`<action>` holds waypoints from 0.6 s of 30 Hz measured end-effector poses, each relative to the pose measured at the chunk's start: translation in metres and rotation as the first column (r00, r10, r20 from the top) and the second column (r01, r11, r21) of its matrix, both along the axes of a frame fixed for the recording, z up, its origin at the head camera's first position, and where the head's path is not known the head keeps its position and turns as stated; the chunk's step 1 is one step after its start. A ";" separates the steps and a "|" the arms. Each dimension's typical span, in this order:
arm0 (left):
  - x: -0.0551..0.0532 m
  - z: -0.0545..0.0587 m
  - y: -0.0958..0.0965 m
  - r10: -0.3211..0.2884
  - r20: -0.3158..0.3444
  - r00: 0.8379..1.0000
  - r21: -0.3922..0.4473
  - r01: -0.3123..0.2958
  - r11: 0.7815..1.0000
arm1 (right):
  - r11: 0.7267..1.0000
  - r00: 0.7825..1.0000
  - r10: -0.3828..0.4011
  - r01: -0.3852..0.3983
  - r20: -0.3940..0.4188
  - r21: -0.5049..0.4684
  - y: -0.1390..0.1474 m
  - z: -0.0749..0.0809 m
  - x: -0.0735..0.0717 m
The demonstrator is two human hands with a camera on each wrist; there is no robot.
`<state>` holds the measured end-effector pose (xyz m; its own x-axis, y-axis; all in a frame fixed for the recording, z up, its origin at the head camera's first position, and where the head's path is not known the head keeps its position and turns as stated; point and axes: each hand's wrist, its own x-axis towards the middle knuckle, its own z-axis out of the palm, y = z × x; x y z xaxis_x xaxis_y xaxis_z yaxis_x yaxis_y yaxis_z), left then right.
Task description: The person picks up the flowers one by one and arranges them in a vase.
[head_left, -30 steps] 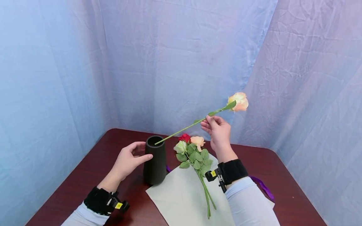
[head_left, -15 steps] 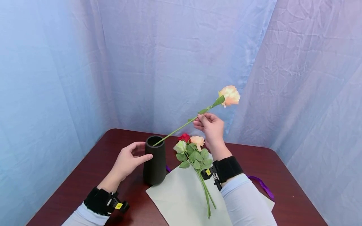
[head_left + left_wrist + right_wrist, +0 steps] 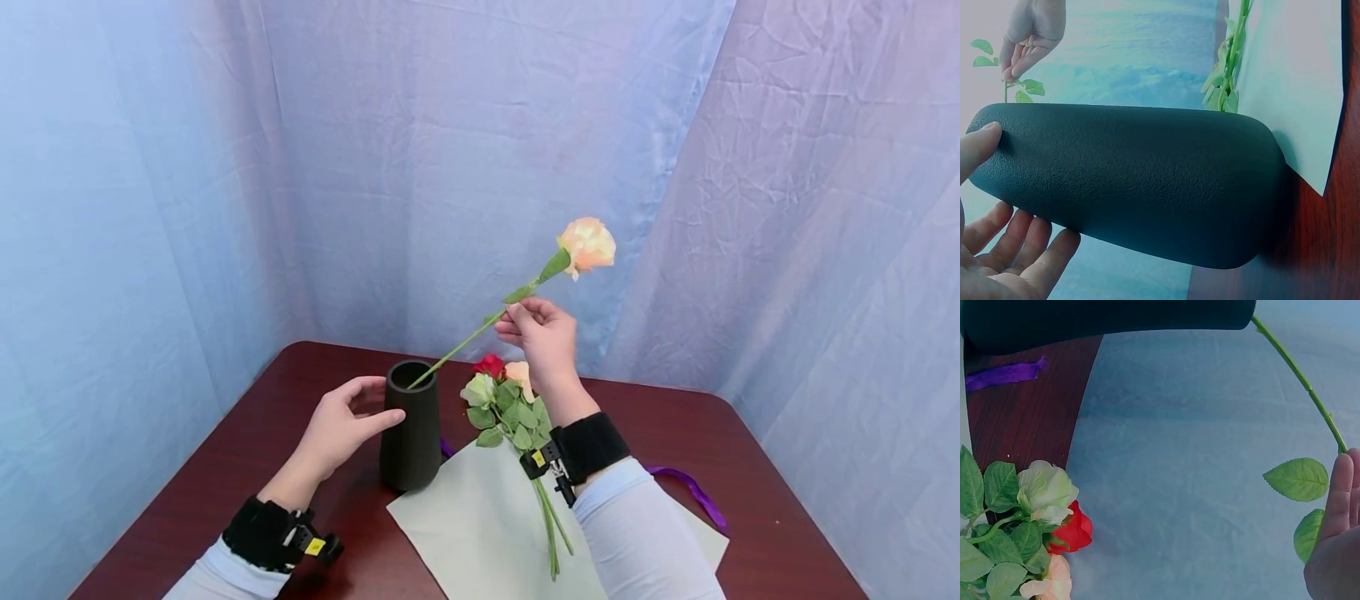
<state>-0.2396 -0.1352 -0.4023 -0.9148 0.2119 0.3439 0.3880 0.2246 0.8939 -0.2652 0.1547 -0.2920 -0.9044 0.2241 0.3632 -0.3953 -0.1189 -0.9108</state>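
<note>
A tall black vase (image 3: 411, 433) stands upright on the table. My left hand (image 3: 347, 421) holds it near the top, the thumb on the near side; in the left wrist view the fingers (image 3: 1054, 256) lie along its other side. My right hand (image 3: 546, 337) pinches the stem of a pale peach rose (image 3: 587, 244) partway along, below the bloom. The stem (image 3: 1300, 378) slants down to the left, and its lower end is inside the vase's mouth. The bloom tilts up to the right.
Right of the vase, a red rose (image 3: 489, 365), a pale green rose (image 3: 478, 390) and a peach rose (image 3: 519, 377) lie with stems across a pale paper sheet (image 3: 480, 508). A purple ribbon (image 3: 693, 492) lies by the right sleeve. Curtains hang behind the table (image 3: 341, 367).
My right hand has moved left with the peach rose, bringing the bloom left and upward and its stem steeper over the vase. The left hand and the vase have stayed still.
</note>
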 end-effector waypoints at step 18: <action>0.002 0.002 0.000 0.004 0.006 1.000 0.013 -0.004 1.000 | 1.000 0.999 -0.008 0.010 -0.051 0.029 -0.028 0.013 -0.003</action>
